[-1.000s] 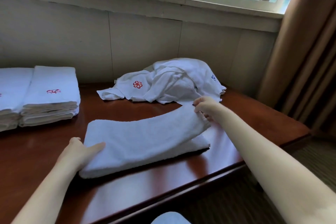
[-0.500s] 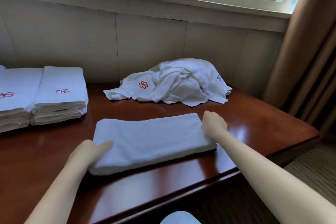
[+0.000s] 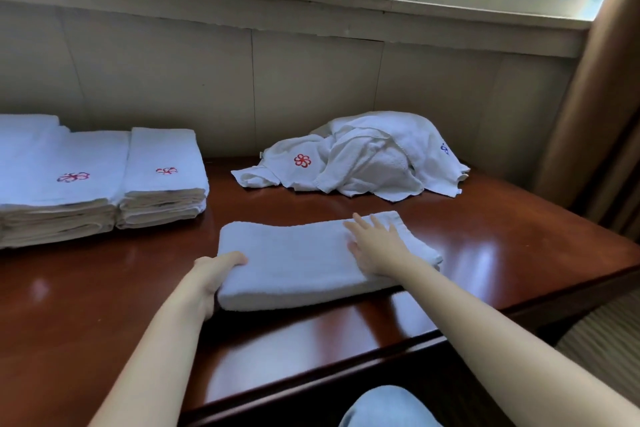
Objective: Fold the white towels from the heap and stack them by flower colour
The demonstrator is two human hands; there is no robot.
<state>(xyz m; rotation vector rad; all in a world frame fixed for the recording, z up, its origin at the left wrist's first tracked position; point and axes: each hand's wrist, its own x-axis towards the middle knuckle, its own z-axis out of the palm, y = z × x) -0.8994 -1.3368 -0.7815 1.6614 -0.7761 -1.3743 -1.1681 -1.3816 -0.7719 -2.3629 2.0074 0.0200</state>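
Note:
A white towel (image 3: 298, 260), folded into a long band, lies across the middle of the dark wooden table (image 3: 104, 305); no flower shows on it. My left hand (image 3: 214, 274) grips its left end, thumb on top and fingers hidden beneath. My right hand (image 3: 377, 243) lies flat on its right part with fingers spread. Behind it sits the heap of loose white towels (image 3: 367, 156), showing a red flower on the left and a blue mark on the right. At the far left stand two stacks of folded towels (image 3: 162, 177) (image 3: 59, 184), each topped with a red flower.
The table backs onto a pale panelled wall under a window. A brown curtain (image 3: 595, 97) hangs at the right. The table's front edge runs diagonally just before my knee (image 3: 384, 406), and striped carpet shows at the lower right.
My right hand laid the lifted right end down, then slid left onto the top of the band and opened flat. My left hand curled round the left end.

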